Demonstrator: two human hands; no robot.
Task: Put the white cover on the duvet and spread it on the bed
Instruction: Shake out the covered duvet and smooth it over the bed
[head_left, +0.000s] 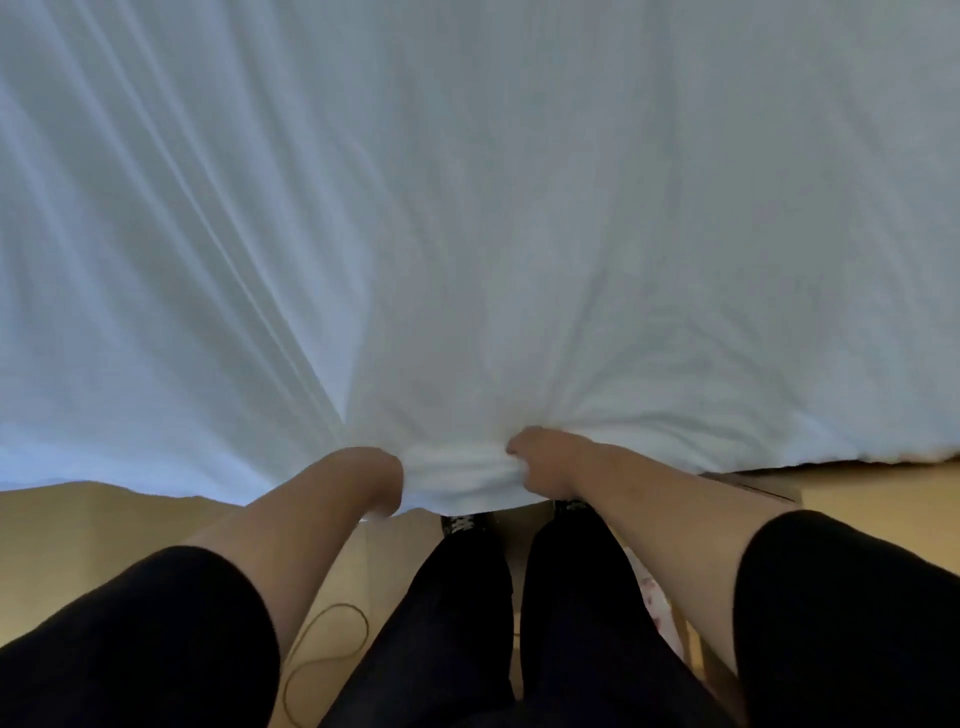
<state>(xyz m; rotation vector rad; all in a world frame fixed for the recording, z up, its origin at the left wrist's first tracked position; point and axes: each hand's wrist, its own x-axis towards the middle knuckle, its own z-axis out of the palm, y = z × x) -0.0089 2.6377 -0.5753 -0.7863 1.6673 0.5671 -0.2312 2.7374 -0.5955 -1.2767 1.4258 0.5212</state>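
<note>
The white duvet in its cover (467, 208) fills the upper two thirds of the head view, stretched out and lifted in front of me, with long folds fanning out from its near edge. My left hand (382, 475) grips the bunched near edge from the left, its fingers hidden in the cloth. My right hand (540, 462) grips the same bunch from the right, about a hand's width away. The bed is hidden behind the fabric.
Below the duvet's edge lies a light wooden floor (104, 530). My black-clad legs (467, 623) and patterned shoes (462, 522) stand near the cloth's edge. A thin looped cord (332, 649) lies on the floor at the lower left.
</note>
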